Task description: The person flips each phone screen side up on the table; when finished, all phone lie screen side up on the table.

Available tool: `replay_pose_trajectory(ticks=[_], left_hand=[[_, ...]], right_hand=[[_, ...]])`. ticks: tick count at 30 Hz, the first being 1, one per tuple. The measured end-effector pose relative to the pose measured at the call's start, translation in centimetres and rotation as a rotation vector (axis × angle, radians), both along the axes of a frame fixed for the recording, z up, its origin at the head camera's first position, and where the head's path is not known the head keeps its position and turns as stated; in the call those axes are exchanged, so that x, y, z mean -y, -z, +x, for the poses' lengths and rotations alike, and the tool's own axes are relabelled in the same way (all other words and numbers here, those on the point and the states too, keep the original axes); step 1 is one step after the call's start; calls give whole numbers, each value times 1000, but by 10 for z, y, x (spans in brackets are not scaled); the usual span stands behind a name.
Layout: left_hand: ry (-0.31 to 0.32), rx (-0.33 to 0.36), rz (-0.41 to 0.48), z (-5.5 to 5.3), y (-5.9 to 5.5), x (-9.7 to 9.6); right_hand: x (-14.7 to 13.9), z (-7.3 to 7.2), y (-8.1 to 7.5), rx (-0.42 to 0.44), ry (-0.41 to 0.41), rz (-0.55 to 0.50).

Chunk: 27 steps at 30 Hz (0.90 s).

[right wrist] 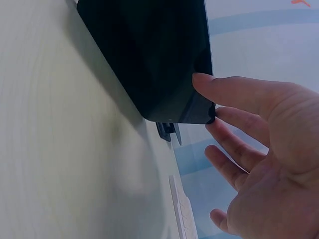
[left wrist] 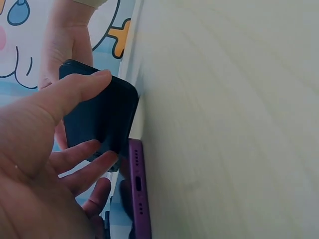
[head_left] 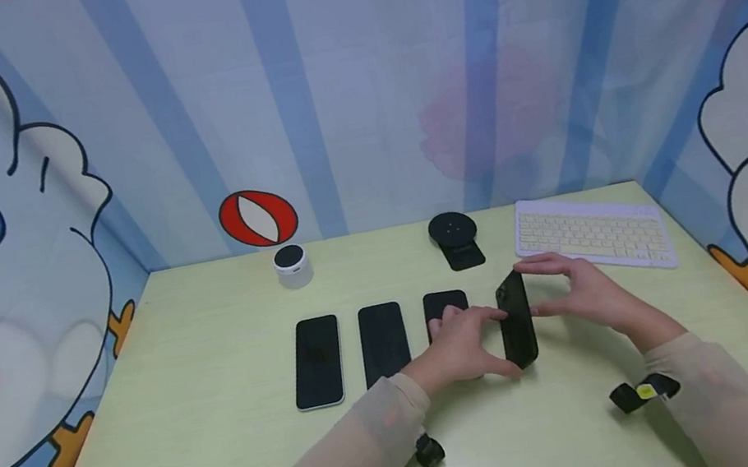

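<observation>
A black smartphone stands tilted on its long edge on the table, held between both hands. My left hand grips it from the left, thumb near the lower end and fingers at its back. From the right, my right hand pinches the upper part, thumb against the dark screen in the right wrist view. Below the left hand lies another phone, partly hidden; its purple edge shows in the left wrist view. Two more dark-screened phones, a middle one and a left one, lie flat in the row.
Behind the row stand a small white cylinder with a dark top and a black round-topped stand. A white keyboard lies at the back right, close beyond the right hand. A printed curtain borders the pale table.
</observation>
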<state>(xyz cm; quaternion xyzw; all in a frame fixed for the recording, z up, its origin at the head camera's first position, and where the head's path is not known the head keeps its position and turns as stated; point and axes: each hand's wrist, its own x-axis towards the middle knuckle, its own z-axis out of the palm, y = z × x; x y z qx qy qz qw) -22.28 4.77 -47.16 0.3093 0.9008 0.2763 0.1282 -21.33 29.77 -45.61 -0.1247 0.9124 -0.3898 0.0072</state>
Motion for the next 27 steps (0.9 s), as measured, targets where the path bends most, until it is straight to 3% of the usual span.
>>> replay_pose_trajectory(ticks=[8,15,27], left_hand=[[11,12,51,0,-5,2],[20,10,83,-1,-16,5],[70,-53,23,-6,-20,14]], right_hand=[[8,3,1,10,-5,-21],[13,1,1,-27,-22,-19],[21,0,3,-40,-25,0]])
